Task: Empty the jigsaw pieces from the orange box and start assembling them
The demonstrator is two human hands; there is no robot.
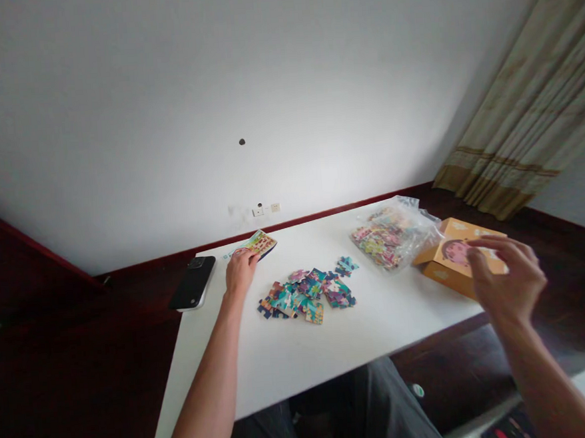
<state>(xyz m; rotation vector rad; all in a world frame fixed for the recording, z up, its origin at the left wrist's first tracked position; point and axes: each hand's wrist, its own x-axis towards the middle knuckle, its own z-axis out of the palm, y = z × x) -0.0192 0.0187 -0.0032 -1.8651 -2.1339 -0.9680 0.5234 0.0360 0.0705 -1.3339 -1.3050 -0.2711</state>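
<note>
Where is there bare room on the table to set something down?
The white table has bare patches between the puzzle pieces and its near edge, and between the card and plastic bag. Crowded: the right end, where bag and orange box sit close together near the right hand.

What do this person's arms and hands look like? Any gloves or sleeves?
The left hand and right hand wear no gloves. Both forearms are bare, with no sleeves showing and no watch or bracelet at the wrists. I can't make out any rings.
</note>
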